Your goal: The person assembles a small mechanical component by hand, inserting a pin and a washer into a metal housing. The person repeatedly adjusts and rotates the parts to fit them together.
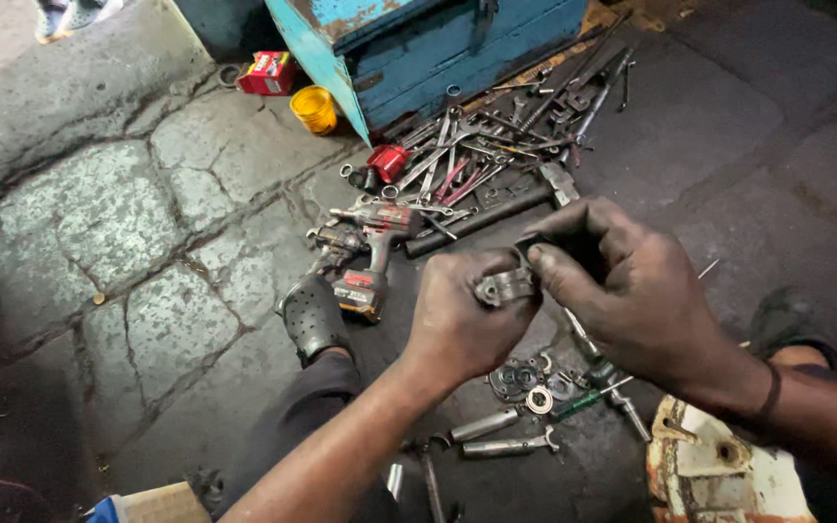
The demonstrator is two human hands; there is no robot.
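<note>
I see my left hand (457, 324) and right hand (632, 291) both clenched on a small metal clamp (504, 287); greasy fingers could drop it among the washers (527, 383) on the floor (147, 252).

Small red box pkg (266, 72) on pavement, top left, beside yellow cup (315, 108).

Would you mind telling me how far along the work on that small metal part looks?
Done: parts lie removed, with washers and rings and bolts on the ground.
In hand: left hand and right hand grip a small grey metal clamp piece.
Left: the cordless impact wrench and wrenches lie unused.
</note>
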